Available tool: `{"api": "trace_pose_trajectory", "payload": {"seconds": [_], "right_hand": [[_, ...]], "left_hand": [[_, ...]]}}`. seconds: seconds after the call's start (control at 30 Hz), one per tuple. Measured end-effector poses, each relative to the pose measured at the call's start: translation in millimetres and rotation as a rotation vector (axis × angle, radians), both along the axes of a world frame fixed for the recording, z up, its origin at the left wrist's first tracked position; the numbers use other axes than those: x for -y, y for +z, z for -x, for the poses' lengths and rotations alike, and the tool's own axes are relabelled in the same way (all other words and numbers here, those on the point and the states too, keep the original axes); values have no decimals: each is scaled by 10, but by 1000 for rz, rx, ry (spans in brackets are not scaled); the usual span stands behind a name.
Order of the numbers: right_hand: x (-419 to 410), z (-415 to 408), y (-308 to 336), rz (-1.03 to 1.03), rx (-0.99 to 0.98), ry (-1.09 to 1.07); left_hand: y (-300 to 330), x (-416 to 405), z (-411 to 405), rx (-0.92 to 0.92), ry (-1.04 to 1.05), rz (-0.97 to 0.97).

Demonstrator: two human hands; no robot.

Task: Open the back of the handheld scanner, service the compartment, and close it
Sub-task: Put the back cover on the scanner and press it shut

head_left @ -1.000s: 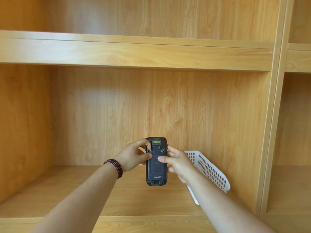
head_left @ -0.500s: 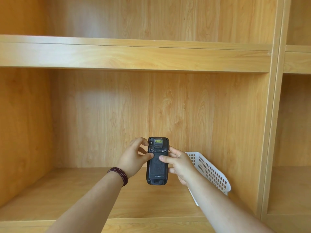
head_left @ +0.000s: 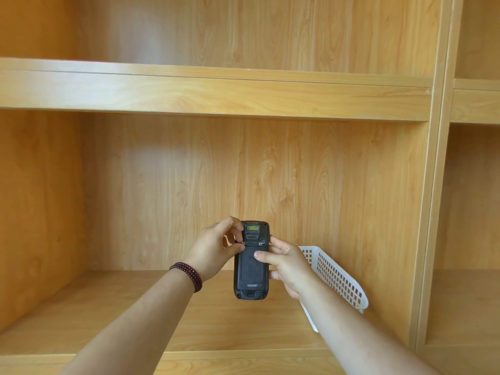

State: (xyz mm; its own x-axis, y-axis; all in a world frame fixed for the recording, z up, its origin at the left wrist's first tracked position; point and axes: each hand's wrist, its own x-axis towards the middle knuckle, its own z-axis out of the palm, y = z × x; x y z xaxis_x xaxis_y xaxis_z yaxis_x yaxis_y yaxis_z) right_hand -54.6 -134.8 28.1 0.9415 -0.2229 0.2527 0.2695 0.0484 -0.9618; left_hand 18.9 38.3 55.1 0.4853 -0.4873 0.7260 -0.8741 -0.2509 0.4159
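A black handheld scanner (head_left: 251,269) is held upright in front of the shelf, its back facing me, the back cover in place. My right hand (head_left: 289,266) grips its right side, with the thumb lying across the cover. My left hand (head_left: 213,253) pinches a small metal latch (head_left: 242,243) at the cover's upper left corner between thumb and forefinger. A matching latch (head_left: 261,243) sits at the upper right corner.
A white perforated plastic basket (head_left: 335,277) leans against the right wall of the wooden shelf bay. The shelf board (head_left: 94,307) lies below my arms, another shelf (head_left: 216,96) above. A further bay (head_left: 473,239) opens to the right.
My left thumb and forefinger have closed onto the upper left latch. The scanner has shifted slightly right and stays upright.
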Motion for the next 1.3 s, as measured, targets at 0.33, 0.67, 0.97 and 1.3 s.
{"api": "trace_pose_trajectory", "payload": {"seconds": [0.33,0.67,0.97,1.3], "right_hand": [[-55,6,-4,-24,0,-30],[-46,-18,-17,-22,-10,-39],[-26,-35,-22,-28,-8,-20],[-87,7,30,5,2,12]], "left_hand": [[14,7,30,-45,14,-9],[-14,11,57,-91,21,38],[-66,2,41,-78,23,74],[-99,21,59,-867,-203,257]]}}
